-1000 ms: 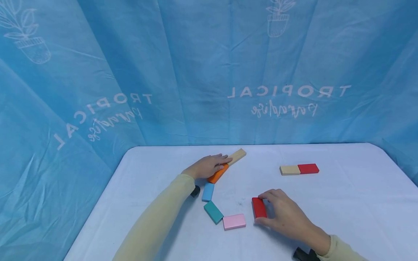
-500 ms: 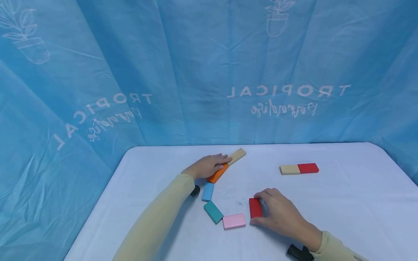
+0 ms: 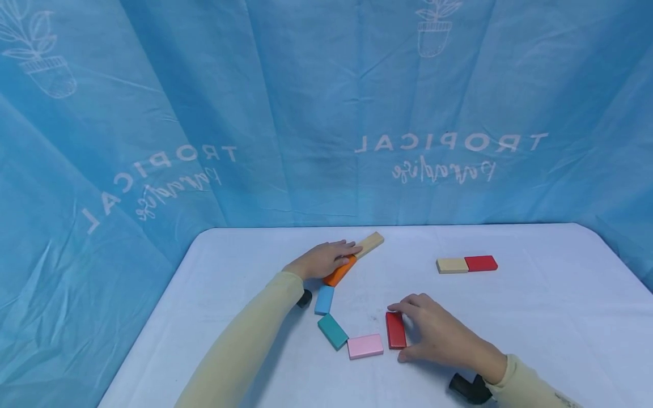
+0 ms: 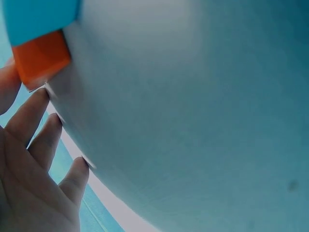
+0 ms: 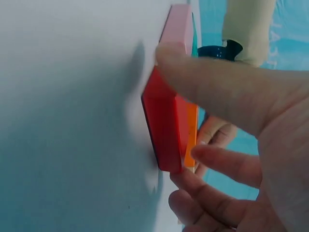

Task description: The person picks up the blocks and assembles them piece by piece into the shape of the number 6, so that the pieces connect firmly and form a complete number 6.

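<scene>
My left hand [image 3: 322, 260] rests at the orange block [image 3: 340, 272], fingers stretched out towards a plain wooden block [image 3: 370, 245] behind it. In the left wrist view the fingers [image 4: 30, 118] look straight beside the orange block [image 4: 44, 60]. My right hand [image 3: 433, 331] is spread around a red block [image 3: 395, 330] lying flat, thumb off its near end and fingertips right at its far end. In the right wrist view the thumb [image 5: 188, 67] is blurred over the red block [image 5: 164, 125]. Left of it lies a pink block [image 3: 365, 346].
A teal block [image 3: 333, 331] and a light blue block [image 3: 324, 300] continue the curved row. At back right, another wooden block [image 3: 452, 266] touches a red one [image 3: 481, 263]. A blue printed curtain [image 3: 316, 113] hangs behind the white table [image 3: 245, 249].
My right hand has slid the red block left, closer to the pink one, and the thumb has moved off it. The left hand stays where it was.
</scene>
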`<move>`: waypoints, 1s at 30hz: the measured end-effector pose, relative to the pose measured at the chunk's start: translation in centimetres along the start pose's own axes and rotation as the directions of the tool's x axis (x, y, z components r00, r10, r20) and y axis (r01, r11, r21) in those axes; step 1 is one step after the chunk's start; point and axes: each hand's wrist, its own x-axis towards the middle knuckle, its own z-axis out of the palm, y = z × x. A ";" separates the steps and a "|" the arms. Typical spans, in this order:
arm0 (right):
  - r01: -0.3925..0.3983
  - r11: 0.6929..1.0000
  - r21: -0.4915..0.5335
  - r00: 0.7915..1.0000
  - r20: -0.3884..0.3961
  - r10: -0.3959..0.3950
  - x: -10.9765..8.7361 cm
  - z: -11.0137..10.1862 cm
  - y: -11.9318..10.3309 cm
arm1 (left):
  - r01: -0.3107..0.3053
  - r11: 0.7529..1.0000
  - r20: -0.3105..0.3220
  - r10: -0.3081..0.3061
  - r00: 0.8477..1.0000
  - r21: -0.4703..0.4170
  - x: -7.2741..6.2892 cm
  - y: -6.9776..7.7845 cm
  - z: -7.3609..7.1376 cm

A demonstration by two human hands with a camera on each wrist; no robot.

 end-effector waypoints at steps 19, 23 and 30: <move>-0.025 0.998 -0.059 0.998 -0.062 0.021 0.4 0.4 -0.1 | 0.019 1.000 0.000 -0.019 1.000 0.012 0.1 0.1 0.1; -0.044 0.996 -0.081 0.997 -0.071 0.039 0.6 0.5 -0.2 | 0.022 1.000 -0.005 -0.022 1.000 0.003 0.1 0.0 0.2; -0.058 0.993 -0.102 0.995 -0.092 0.049 0.9 0.5 -0.4 | 0.018 1.000 -0.009 -0.018 1.000 -0.009 0.2 -0.2 0.3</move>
